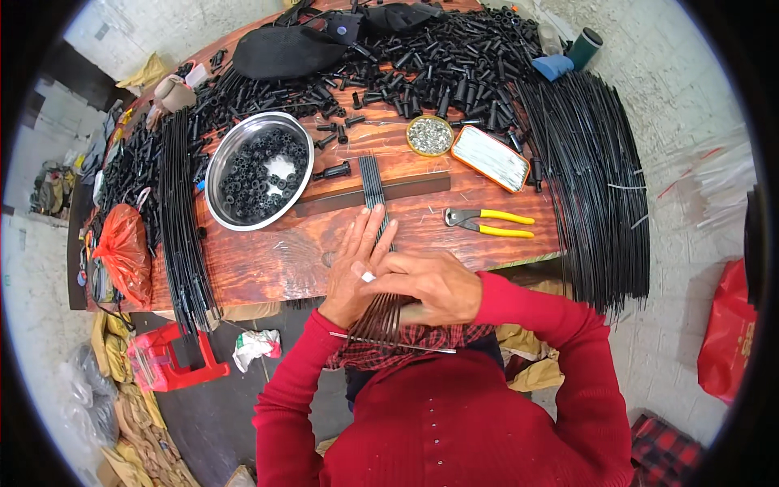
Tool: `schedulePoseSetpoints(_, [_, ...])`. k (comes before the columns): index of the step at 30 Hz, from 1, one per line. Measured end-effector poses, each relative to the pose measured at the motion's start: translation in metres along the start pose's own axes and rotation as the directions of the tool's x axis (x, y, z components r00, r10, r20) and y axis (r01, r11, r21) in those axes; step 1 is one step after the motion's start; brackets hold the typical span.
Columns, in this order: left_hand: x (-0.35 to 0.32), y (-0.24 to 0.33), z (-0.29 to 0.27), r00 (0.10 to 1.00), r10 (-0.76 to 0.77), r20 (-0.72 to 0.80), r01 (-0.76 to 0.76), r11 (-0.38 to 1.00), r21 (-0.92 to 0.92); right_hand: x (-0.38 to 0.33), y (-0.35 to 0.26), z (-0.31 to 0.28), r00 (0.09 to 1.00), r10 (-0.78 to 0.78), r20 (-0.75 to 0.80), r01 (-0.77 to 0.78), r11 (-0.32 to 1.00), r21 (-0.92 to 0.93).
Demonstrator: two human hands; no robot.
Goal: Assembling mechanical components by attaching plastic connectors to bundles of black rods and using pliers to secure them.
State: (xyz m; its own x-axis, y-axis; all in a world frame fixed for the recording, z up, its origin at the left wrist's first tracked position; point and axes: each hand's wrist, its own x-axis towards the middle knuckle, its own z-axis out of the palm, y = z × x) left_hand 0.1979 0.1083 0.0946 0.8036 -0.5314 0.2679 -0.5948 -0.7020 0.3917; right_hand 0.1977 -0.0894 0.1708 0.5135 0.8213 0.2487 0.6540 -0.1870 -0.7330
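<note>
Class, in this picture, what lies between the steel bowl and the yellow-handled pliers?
In the head view: a black cylindrical part, the dark bar and the bundle of thin black rods lying across it.

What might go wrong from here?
The thin dark rods fan out below the left hand and right hand, so some might slip loose. The yellow-handled cutting pliers lie near the table edge, where the right sleeve could nudge them. The open metal bowl might spill if bumped.

A workshop — wooden bench [264, 264], yellow-handled pliers [468, 218], heaped black parts [466, 81].
</note>
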Motion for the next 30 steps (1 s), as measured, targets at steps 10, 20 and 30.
schedulePoseSetpoints(10, [-0.023,0.016,0.012,0.999,-0.038,0.031,0.035,0.993,0.109,-0.010,-0.003,0.031,0.968,-0.198,-0.156,0.168,0.968,-0.184])
schedulePoseSetpoints(20, [-0.027,0.029,0.015,0.993,-0.078,0.092,0.062,0.984,0.165,-0.021,0.002,0.031,0.964,-0.149,-0.220,0.132,0.987,-0.091])
schedulePoseSetpoints(30, [-0.022,0.021,0.010,0.986,-0.073,0.152,0.062,0.995,0.076,-0.017,0.010,0.033,0.970,-0.117,-0.211,0.099,0.991,-0.096])
